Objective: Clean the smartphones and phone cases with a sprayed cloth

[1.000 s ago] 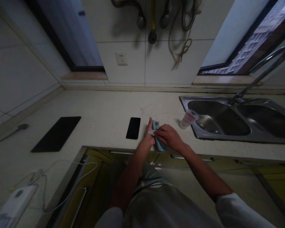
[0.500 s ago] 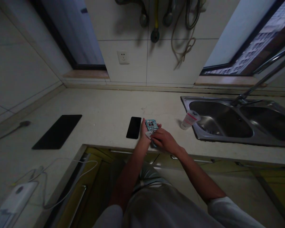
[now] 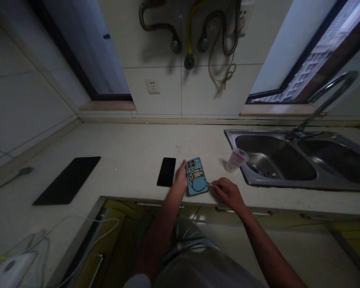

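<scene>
My left hand (image 3: 182, 175) grips the left edge of a phone in a blue cartoon case (image 3: 197, 180), its back and camera lenses facing up, above the front of the counter. Beside the phone's lower right edge, my right hand (image 3: 228, 192) is closed, thumb and fingers pinched on a small thin thing that reaches toward the case. That thing is too small to name. A second, black phone (image 3: 166, 172) lies flat just left of my left hand.
A clear plastic cup (image 3: 236, 160) leans by the steel double sink (image 3: 276, 158) at the right. At the left lie a black mat (image 3: 67, 181) and a white device (image 3: 12, 268) with cables. The pale countertop (image 3: 132, 150) runs along the wall.
My right hand has moved off the phone's back to its lower right edge, uncovering the cartoon print. A pale piece near my left wrist no longer shows there. The view has tilted up slightly.
</scene>
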Demonstrator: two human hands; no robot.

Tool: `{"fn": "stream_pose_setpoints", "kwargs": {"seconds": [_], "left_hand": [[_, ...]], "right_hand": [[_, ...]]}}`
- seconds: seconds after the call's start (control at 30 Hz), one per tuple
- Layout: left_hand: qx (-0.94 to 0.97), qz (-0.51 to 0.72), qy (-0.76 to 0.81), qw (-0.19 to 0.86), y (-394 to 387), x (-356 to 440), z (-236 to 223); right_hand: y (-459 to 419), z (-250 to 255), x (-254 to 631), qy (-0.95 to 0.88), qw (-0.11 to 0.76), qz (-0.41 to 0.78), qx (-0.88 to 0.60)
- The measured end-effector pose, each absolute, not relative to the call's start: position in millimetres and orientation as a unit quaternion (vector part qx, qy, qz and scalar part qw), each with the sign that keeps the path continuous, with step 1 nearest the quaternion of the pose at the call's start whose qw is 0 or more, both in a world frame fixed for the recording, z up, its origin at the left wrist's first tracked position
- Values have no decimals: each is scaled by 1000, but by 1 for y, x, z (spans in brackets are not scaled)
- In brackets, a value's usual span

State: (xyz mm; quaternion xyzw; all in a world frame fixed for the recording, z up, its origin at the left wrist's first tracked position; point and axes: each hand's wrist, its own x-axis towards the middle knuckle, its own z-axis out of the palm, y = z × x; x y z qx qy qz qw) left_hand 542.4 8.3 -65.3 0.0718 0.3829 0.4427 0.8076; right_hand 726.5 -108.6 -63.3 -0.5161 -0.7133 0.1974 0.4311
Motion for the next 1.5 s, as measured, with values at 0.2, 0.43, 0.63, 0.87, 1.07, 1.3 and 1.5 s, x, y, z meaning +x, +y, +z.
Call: {"fn": "stream_pose_setpoints", "kwargs": {"seconds": [0.2, 0.43, 0.63, 0.87, 1.07, 1.3, 1.5], "left_hand": [[212, 557, 445, 668, 9, 556, -73], [287, 539, 496, 617, 19, 568, -68], [310, 526, 509, 606, 15, 578, -64], [314, 590, 474, 573, -1, 565, -32], [329, 635, 426, 554, -31, 584, -21], [355, 599, 392, 601, -51, 615, -48], [331, 579, 450, 594, -50, 614, -59]], "right_hand": [[-104, -70, 712, -499, 558, 301, -591], [-101, -75, 713, -348, 648, 361, -573], [-105, -69, 709, -466, 571, 341, -584], [-102, -78, 713, -495, 573, 319, -570], [-101, -71, 693, -457, 583, 423, -521], [-104, -73, 669, -338, 621, 483, -517], [-89, -78, 695, -467, 553, 383, -574]]}}
